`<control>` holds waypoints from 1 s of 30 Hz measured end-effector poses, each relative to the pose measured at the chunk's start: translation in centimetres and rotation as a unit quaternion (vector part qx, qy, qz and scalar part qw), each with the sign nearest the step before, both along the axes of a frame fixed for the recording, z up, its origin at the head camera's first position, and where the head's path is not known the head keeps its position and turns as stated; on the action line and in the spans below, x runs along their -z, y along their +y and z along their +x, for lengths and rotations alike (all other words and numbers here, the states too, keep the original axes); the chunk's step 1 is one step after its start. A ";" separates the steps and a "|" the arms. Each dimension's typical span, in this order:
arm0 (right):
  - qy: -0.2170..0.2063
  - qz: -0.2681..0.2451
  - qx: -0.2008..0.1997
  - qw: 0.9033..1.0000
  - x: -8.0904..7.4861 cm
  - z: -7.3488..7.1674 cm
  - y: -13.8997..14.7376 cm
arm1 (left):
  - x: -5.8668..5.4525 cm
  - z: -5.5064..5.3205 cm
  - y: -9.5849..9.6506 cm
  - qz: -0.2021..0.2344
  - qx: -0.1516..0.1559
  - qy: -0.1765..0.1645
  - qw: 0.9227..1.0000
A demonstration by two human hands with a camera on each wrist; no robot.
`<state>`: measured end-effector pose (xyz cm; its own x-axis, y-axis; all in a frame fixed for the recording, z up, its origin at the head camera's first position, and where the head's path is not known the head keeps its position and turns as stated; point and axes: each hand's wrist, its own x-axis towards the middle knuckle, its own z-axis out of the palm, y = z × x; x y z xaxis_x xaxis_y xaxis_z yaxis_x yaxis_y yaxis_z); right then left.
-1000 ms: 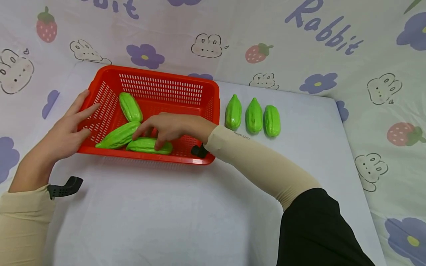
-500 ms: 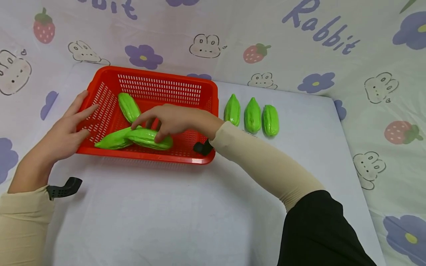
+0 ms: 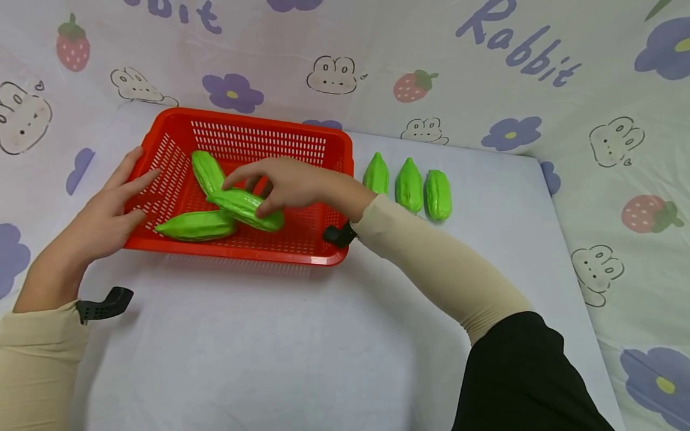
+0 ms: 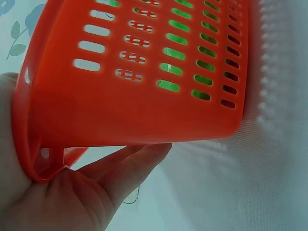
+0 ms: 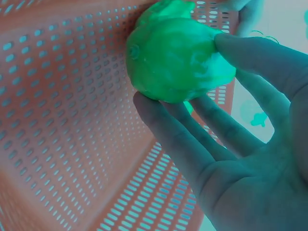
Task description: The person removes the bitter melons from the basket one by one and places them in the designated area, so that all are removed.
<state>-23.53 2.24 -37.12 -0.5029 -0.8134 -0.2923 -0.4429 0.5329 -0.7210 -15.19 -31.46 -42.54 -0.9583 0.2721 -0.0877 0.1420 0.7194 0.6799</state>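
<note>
The right hand [image 3: 293, 182] pinches a bright green, ridged, elongated gourd [image 3: 244, 207] between thumb and fingertips, holding it inside the red plastic basket [image 3: 269, 121] with slotted walls. The left hand [image 3: 110, 206] has its fingers spread and holds the basket's left end, the rim lying between parts of that hand in the left wrist view. Within the basket, a second green gourd [image 3: 206, 170] leans at a slant behind the held one, and a third green gourd [image 3: 196, 226] lies almost level along the front side. The held gourd overlaps both in the head view; whether it touches them I cannot tell. On the white cloth [image 3: 269, 359], right of the basket, three green gourds [image 3: 409, 185] stand in a row with small gaps, the arm partly covering the leftmost. Both forearms wear beige sleeves [image 3: 436, 263], and a pale backdrop [image 3: 366, 36] printed with rabbits, strawberries and purple flowers rises behind
</note>
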 end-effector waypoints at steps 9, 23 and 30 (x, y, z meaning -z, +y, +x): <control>-0.019 -0.036 0.038 0.998 -0.3 -0.4 0.9 | 0.0 -0.1 0.0 0.001 -0.001 0.002 1.000; -0.046 -0.109 0.142 0.983 -1.1 -0.3 3.1 | -0.1 0.1 0.0 0.006 0.000 0.000 1.000; -0.050 -0.159 0.170 0.971 -1.6 -0.2 4.7 | 0.0 -0.1 0.1 0.008 0.000 0.001 1.000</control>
<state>-23.72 6.89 -35.52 -0.7399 -0.6628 -0.1150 -0.1998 0.3797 -0.9033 -15.24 -31.34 -42.49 -0.9586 0.2729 -0.0815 0.1429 0.7084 0.6912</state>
